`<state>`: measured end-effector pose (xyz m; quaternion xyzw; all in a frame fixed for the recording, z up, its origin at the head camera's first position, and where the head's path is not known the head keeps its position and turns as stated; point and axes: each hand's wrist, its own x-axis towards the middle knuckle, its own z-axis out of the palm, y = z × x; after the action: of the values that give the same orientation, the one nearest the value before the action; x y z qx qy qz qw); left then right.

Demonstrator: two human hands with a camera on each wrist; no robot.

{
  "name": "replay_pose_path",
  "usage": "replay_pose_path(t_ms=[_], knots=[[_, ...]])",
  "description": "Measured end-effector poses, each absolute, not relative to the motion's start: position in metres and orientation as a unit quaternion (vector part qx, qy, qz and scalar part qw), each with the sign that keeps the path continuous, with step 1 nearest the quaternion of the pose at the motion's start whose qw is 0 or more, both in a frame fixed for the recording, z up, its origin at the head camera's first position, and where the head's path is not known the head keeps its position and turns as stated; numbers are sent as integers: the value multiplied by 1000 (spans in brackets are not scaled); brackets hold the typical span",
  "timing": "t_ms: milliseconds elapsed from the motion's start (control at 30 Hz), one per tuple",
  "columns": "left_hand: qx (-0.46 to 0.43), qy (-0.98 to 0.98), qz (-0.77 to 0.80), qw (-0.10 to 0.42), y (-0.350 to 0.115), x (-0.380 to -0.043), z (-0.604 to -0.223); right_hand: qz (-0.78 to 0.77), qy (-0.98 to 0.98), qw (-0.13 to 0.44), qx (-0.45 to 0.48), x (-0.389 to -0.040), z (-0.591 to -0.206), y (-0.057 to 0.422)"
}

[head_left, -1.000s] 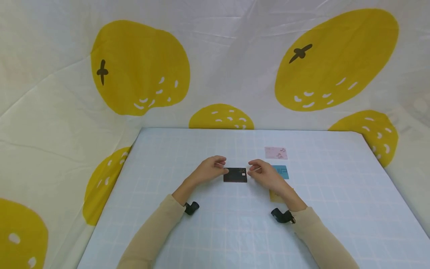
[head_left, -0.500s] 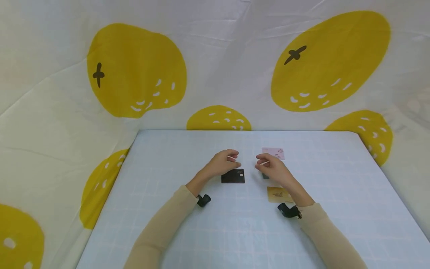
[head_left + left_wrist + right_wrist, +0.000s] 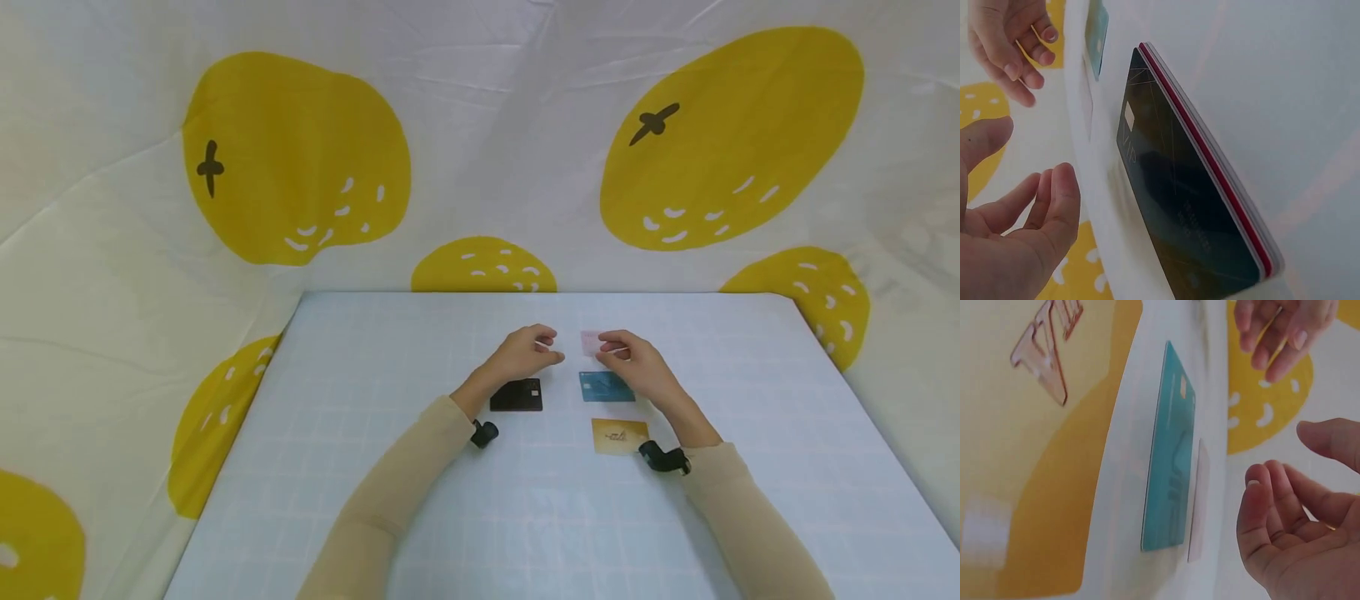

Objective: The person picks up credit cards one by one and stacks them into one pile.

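Observation:
My left hand (image 3: 521, 353) hovers just beyond a black VIP card (image 3: 516, 396), holding nothing, its thumb and fingers apart. In the left wrist view that black card (image 3: 1179, 194) tops a small stack with red and white edges. My right hand (image 3: 637, 367) hangs over the right column of cards, with a gap between thumb and fingers. It partly hides a pink card (image 3: 590, 342) and a teal card (image 3: 603, 387). Nearer lies a gold card (image 3: 618, 436). The right wrist view shows the fingers (image 3: 1257, 512) loosely bent and without a card.
A pale checked cloth (image 3: 525, 500) covers the table. Behind it hangs a white sheet (image 3: 510, 150) printed with yellow fruit. Black wrist cameras (image 3: 663, 457) sit under both cuffs.
My left hand has left the black card, moving away and to the right. My right hand has shifted forward and rightward, uncovering the gold card and most of the teal one.

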<state>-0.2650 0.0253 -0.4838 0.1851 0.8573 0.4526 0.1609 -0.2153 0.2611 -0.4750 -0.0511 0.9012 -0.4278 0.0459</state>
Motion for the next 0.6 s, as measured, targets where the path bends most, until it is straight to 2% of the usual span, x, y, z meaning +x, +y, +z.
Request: replay_pose_path(t_ms=[300, 600], knots=[[165, 869, 443, 147, 52, -280, -488, -428, 903, 34, -20, -230, -476, 282], [144, 880, 425, 155, 75, -288, -488, -416, 909, 24, 6, -247, -487, 301]])
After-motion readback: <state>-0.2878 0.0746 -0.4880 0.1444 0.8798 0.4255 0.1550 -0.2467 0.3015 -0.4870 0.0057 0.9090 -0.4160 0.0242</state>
